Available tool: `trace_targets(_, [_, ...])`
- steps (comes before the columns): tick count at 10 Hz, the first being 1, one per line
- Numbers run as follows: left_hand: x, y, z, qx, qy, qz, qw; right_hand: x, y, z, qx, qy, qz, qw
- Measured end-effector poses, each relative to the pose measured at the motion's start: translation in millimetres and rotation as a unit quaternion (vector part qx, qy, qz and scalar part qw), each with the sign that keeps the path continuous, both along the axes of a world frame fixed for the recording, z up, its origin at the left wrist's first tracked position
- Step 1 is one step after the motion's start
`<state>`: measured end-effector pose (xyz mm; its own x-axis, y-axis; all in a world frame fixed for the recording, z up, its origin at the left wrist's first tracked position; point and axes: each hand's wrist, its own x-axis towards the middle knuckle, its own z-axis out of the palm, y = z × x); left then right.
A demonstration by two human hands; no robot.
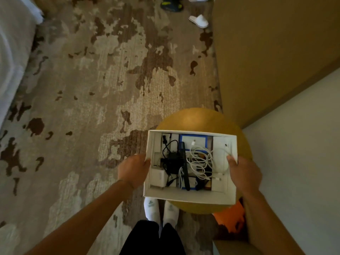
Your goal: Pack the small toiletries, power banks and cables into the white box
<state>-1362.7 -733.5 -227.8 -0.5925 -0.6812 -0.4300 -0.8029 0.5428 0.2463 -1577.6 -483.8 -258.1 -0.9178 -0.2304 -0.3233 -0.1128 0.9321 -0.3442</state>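
I hold the open white box (189, 196) in both hands, above a round yellow stool. My left hand (133, 169) grips its left wall and my right hand (243, 173) grips its right wall, thumb over the rim. Inside lie a coiled white cable (199, 161), a tangle of black cable with a black adapter (172, 160), a white charger block (159, 177), a blue-edged white pack (193, 141) and a long black stick-shaped item (185, 172). White flat items line the box's left and right sides.
The round yellow stool (193, 118) stands under the box. A tan wooden cabinet (266, 52) and a white surface (303, 144) are on the right, a white bed (12, 52) on the left. White slippers (199, 21) lie far off on the patterned carpet. Something orange (230, 216) sits below the stool.
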Motion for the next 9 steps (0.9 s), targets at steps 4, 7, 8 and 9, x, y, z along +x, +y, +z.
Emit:
trace_targets(4, [-67.6, -10.2, -59.4, -0.006, -0.004, -0.07, 0.998, -58.2, 10.5, -50.1, 0.061, 0.019, 0.013, 0.998])
trace_targets(7, [-96.0, -24.2, -73.8, 0.005, -0.058, -0.089, 0.994, -78.1, 0.5, -54.2, 0.095, -0.042, 0.046, 0.994])
trace_targets(8, [-102.2, -28.1, -55.6, 0.057, -0.134, -0.112, 0.983, -84.2, 1.4, -35.6, 0.142, -0.104, 0.066, 0.982])
trace_targets(9, [-108.0, -28.0, -3.1, 0.07, -0.133, -0.142, 0.978, -84.7, -3.6, 16.3, 0.115, -0.146, 0.052, 0.981])
